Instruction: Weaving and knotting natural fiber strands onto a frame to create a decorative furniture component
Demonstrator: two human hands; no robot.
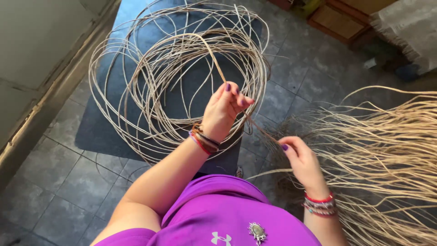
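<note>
Looking down at two bare hands working one flat cane strand (217, 64). Left hand (225, 109) raised over the dark mat (98, 127), grip pressed together and pinching the strand between thumb and fingertips. Right hand (302, 159) sitting lower and nearer the body, grip also closed, nipping the same strand at its thin lower end (purple nails on both, beaded bracelets on both wrists).

Strand's long axis running on a diagonal: climbing from the right hand's pinch up and left through the left hand's fingers, then on away from the body into the big loose coil of cane (177, 77) lying on the mat, toward the floor's far left corner. So the free length lying beyond the left hand, the short taut bit stretched between the two grips. Left hand clearly nearer the coil; right hand nearer the loose bundle of pale fibres (387, 146) spreading over the tiled floor (59, 182) at the right edge, just beside that hand.

Wooden crates (339, 18) and a fringed cloth (405, 27) sitting well apart, up at the far right corner. Purple shirt filling the near edge.
</note>
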